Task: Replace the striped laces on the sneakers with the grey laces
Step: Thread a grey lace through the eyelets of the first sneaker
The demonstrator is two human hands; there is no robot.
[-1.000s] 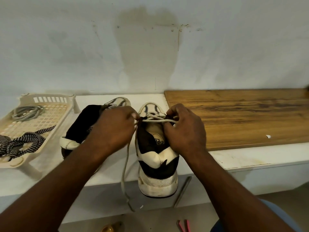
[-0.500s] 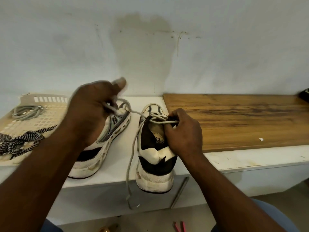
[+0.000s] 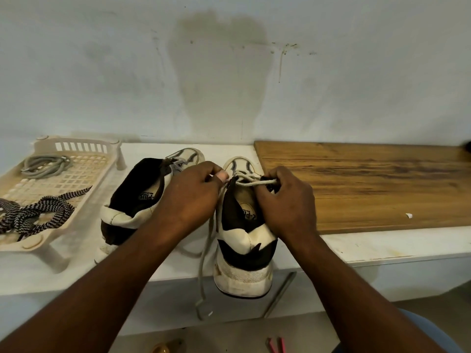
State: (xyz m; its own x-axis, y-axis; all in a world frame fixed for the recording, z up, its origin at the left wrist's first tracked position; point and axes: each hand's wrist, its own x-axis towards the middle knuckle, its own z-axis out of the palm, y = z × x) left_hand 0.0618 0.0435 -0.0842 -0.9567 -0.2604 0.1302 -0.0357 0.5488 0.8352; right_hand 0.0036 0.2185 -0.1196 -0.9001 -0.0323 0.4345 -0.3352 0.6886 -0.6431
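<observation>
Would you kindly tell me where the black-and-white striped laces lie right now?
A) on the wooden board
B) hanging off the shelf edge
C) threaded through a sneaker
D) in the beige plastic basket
D: the black-and-white striped laces lie in the beige plastic basket, in front of a coiled grey lace, while the left hand and right hand pinch the threaded grey lace on the white-and-black sneaker.

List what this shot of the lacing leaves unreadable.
Head view only.
- Upper eyelets of the right sneaker: hidden behind the left hand and right hand, both pinching the grey lace.
- The striped laces: cut by the left edge.
- The pink-handled tool: cut by the bottom edge, type unclear.
</observation>
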